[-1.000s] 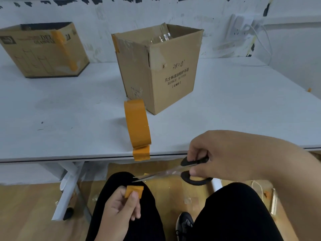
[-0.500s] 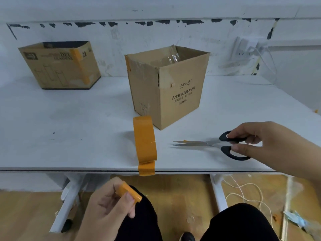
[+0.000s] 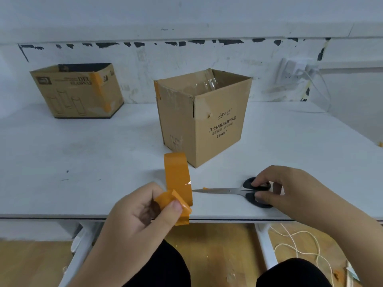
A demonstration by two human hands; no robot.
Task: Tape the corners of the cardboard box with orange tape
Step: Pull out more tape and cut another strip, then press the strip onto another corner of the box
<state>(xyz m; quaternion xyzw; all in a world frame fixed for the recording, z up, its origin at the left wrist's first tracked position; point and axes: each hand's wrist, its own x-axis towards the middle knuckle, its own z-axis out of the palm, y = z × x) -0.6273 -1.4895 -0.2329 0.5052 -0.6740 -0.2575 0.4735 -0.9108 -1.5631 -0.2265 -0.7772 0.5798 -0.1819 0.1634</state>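
An open cardboard box [image 3: 219, 125] stands in the middle of the white table [image 3: 83, 162], a short orange strip on its top left corner. A roll of orange tape [image 3: 177, 175] stands on edge near the table's front, its free end hanging over the edge. My left hand [image 3: 143, 212] pinches a cut piece of orange tape [image 3: 167, 200] in front of the roll. My right hand [image 3: 286, 189] lies on the black handles of the scissors [image 3: 226, 190], which rest flat on the table, blades pointing left toward the roll.
A second cardboard box [image 3: 78, 92] with an orange strip down one corner sits at the back left. A wall socket with a white cable [image 3: 298, 73] is at the back right. Below the table are a wooden floor, white cord [image 3: 298, 243] and my knees.
My right hand carried the scissors from my lap up onto the table and laid them down. My left hand rose with the cut tape piece to the roll's height.
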